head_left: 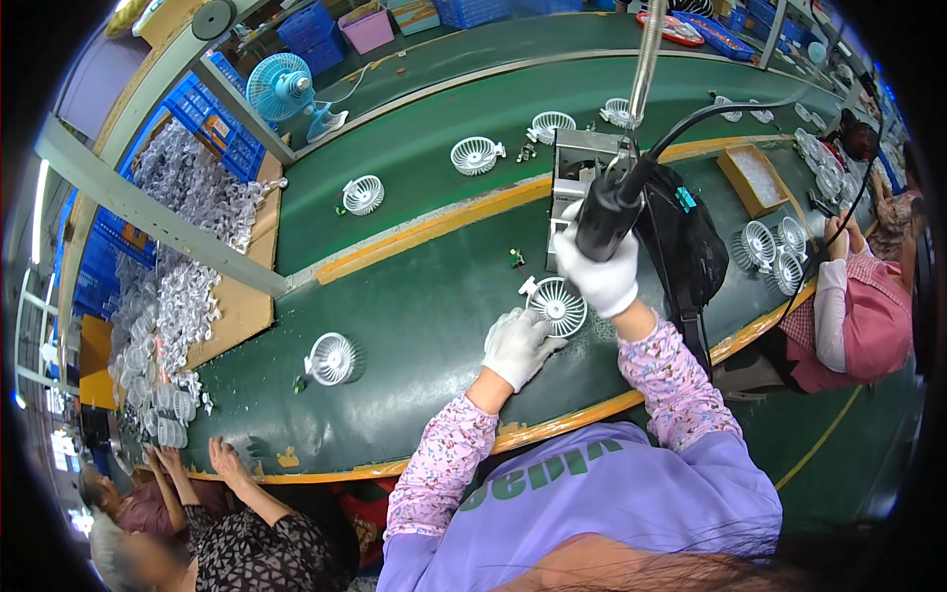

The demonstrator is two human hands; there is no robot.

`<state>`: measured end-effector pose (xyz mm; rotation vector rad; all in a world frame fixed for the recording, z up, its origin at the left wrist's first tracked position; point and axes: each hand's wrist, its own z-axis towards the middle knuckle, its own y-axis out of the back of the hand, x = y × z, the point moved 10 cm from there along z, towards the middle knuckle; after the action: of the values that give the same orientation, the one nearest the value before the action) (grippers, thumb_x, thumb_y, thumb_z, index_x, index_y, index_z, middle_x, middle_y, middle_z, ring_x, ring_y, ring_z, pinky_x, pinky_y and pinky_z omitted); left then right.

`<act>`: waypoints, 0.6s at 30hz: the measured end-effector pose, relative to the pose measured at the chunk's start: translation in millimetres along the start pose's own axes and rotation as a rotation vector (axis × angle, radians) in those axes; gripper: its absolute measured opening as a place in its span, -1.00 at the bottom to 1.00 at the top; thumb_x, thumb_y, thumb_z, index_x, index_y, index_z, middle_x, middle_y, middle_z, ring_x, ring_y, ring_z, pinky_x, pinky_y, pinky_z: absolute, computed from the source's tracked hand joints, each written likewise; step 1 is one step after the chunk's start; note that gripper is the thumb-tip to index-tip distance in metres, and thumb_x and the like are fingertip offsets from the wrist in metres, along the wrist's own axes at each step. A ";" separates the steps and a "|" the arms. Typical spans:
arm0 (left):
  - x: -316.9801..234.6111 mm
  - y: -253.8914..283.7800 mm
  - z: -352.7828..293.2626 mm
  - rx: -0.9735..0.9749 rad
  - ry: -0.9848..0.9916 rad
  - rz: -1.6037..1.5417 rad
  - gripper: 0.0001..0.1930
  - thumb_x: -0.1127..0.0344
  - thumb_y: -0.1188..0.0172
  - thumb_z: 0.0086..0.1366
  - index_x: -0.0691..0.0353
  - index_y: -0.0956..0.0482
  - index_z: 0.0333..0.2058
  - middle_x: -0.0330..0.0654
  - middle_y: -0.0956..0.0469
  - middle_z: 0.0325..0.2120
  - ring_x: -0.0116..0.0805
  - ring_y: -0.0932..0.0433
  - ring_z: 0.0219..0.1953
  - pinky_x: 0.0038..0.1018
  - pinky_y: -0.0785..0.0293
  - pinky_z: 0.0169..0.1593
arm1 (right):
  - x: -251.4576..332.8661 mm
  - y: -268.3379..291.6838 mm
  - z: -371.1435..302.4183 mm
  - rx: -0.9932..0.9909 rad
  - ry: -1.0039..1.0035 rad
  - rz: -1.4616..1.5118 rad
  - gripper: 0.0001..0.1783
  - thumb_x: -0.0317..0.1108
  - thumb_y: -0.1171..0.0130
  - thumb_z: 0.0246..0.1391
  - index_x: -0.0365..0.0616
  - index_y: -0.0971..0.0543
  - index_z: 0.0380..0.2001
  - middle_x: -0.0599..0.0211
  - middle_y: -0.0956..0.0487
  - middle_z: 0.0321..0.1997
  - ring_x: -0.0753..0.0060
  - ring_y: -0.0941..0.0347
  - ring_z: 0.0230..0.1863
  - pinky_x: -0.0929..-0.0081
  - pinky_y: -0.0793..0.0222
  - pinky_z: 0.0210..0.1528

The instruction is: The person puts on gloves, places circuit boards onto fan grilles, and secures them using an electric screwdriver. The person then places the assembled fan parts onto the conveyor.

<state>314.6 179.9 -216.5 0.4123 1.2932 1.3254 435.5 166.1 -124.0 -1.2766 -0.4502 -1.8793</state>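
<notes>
A white round fan housing (558, 308) with slotted spokes lies on the green bench in front of me. My left hand (518, 347), in a white glove, grips its left and near edge. My right hand (600, 271), also gloved, is wrapped around the black body of an electric screwdriver (604, 222) that hangs from above. The tool is just above and beside the housing; its tip is hidden behind my right hand. A small circuit board (517, 259) lies just beyond the housing. Left of me rests another fan housing (333, 358).
Beyond the bench edge, a green belt (414, 158) carries several fan housings. A metal-sided box (582, 168) and a black bag (681, 242) stand near my right hand. White parts (182, 266) are heaped at left. Co-workers' hands (229, 462) are at left; another person (853, 326) sits at right.
</notes>
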 end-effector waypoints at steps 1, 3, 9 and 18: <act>0.3 -1.6 -0.5 0.004 -0.003 -0.007 -0.76 0.09 -0.24 -0.01 0.14 -0.57 -0.55 -0.17 -0.43 -0.57 -0.16 -0.43 -0.41 -0.27 -0.34 -0.32 | -3.3 -8.4 -7.7 0.037 -0.043 0.074 -0.65 -0.69 -0.14 -0.16 -0.21 -0.41 -0.24 0.48 -0.42 -0.52 0.68 -0.37 -0.62 0.69 -0.28 -0.60; -1.5 -1.8 -0.2 0.010 -0.008 -0.014 -0.75 0.08 -0.22 0.01 0.14 -0.57 -0.55 -0.16 -0.43 -0.55 -0.15 -0.43 -0.39 -0.26 -0.34 -0.31 | -18.5 -14.6 -22.9 0.049 -0.147 0.120 -0.68 -0.53 -0.28 -0.19 -0.21 -0.48 -0.27 0.44 -0.53 -0.49 0.66 -0.45 -0.49 0.64 -0.38 -0.42; 5.4 -5.5 0.0 -0.009 0.016 -0.028 -0.74 0.06 -0.23 0.00 0.14 -0.59 -0.49 -0.14 -0.47 -0.51 -0.11 -0.44 -0.36 -0.25 -0.36 -0.29 | -36.8 -32.3 -32.2 0.172 -0.001 -0.153 -0.61 -0.38 -0.32 -0.21 -0.19 -0.48 -0.24 0.31 -0.55 -0.41 0.52 -0.47 -0.42 0.53 -0.40 -0.30; 5.4 2.2 -0.1 0.021 0.013 -0.031 -0.72 0.03 -0.26 -0.05 0.12 -0.61 -0.50 -0.13 -0.49 -0.52 -0.14 -0.47 -0.39 -0.25 -0.38 -0.30 | -43.9 -42.7 -32.2 0.297 -0.226 0.155 -0.73 -0.51 -0.26 -0.18 -0.18 -0.49 -0.31 0.48 -0.51 -0.47 0.65 -0.42 -0.44 0.61 -0.36 -0.34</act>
<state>312.1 185.2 -217.1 0.3968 1.3206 1.2915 390.2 189.1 -170.9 -1.2853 -0.7007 -1.4829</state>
